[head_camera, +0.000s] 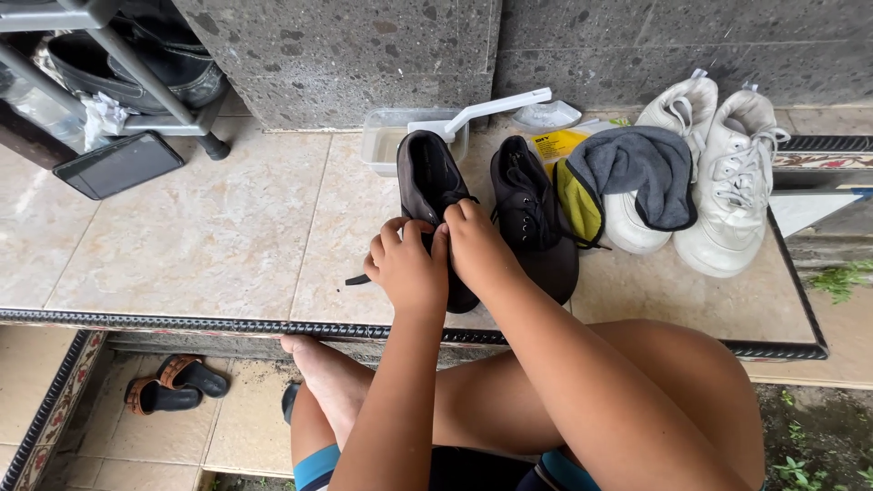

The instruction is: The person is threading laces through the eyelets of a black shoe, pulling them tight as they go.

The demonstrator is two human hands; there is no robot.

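Both hands are down on the near dark shoe (427, 182), which sits on the tiled ledge (182, 236) with its toe pointing back toward the person. The left hand (406, 268) is curled over the toe end, knuckles up, fingers bent and bunched; the right hand (476, 244) presses in just beside it, the two hands touching, fingertips pinched at the shoe's laced front. A dark lace end (356, 280) trails out to the left from under the left hand, lying flat on the tile. Whether the fingers actually clamp the lace cannot be told, as the knuckles hide it. Both forearms come up from the bottom of the frame, close and nearly parallel, the right arm crossing over a bent bare knee (673, 382).

Just right of the held shoe stands its dark partner (532, 214), side by side and close. Further right is a pair of white sneakers (727, 182), with a grey and yellow cloth (637, 173) draped over the nearer one. Behind the dark shoes sits a clear plastic tub (386, 136) with a white brush (491, 107) resting across it. At far left a dark tablet-like slab (118, 164) lies by a metal rack leg (214, 144). Down on the lower floor, a bare foot (318, 364) and a pair of brown sandals (173, 384).
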